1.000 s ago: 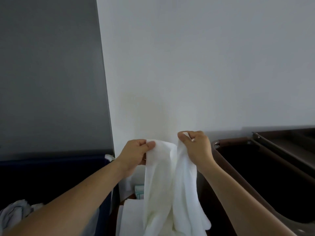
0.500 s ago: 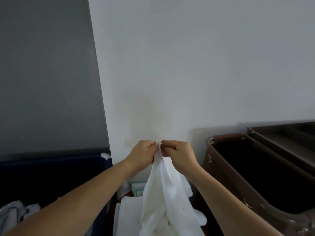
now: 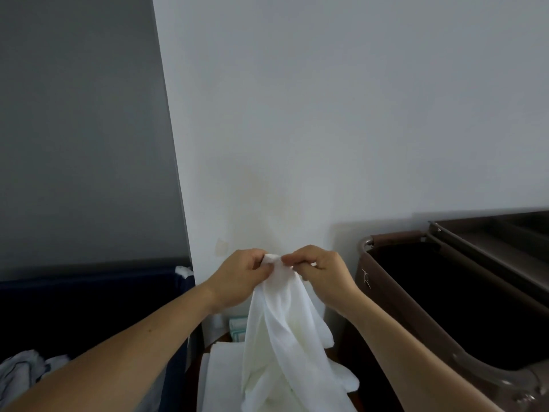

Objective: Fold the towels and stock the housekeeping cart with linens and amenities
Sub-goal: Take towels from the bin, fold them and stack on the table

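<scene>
Left hand and right hand pinch the white towel top together; a loose pinch may drop 1 corner, spoiling the fold.

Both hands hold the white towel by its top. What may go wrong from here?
The left hand and right hand pinch the white towel only at its top edge, so it may slip. Its twisted lower part hangs over the folded linen below and may rumple that stack.

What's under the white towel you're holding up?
A flat white cloth lies below the hanging towel, with teal-and-white packs behind it. The towel's lower folds cover the rest of that surface, so anything else there is hidden.
</scene>
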